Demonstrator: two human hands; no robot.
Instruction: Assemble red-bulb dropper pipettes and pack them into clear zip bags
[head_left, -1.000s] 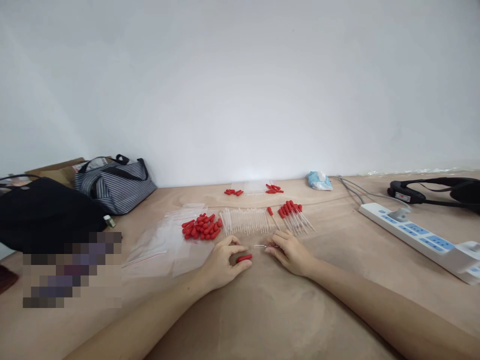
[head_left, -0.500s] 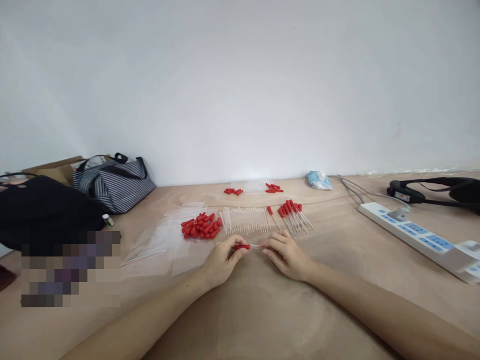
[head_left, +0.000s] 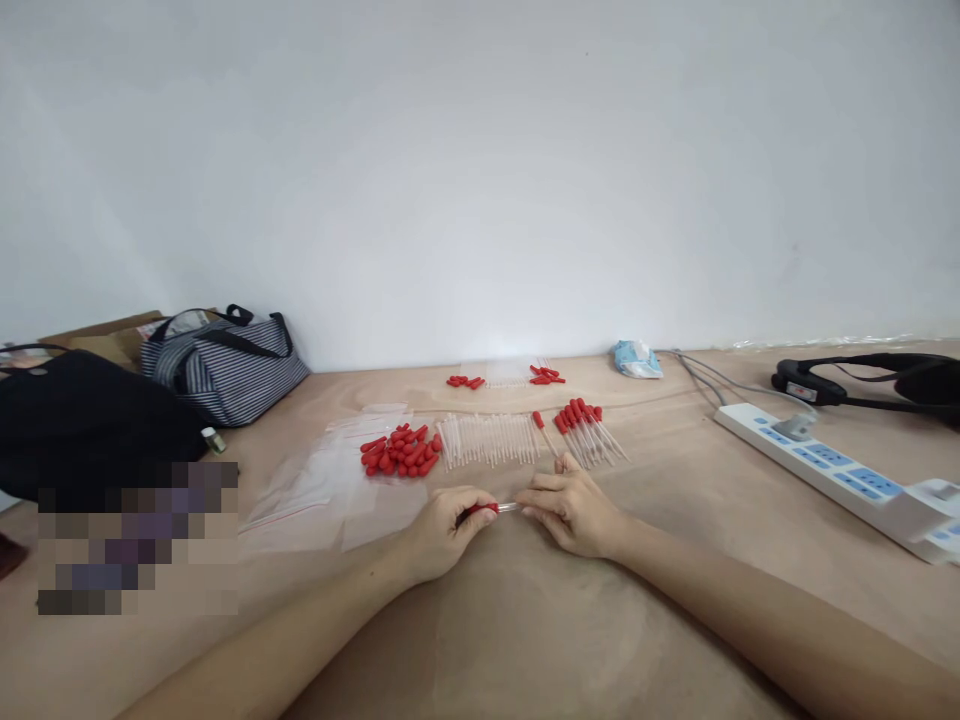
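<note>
Tube runs left to right; red bulb points left.

Soft light, perhaps slight blur

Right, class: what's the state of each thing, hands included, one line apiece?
Left hand: closed on a red bulb
Right hand: pinching a clear tube
Clear tube: end at the bulb; depth inside unclear
Heap of red bulbs: loose, no tubes fitted
Row of clear tubes: side by side, no bulbs fitted
Bulbed tubes: bunched, bulbs on
Plastic bags: lying flat
Power strip: plug inserted
</note>
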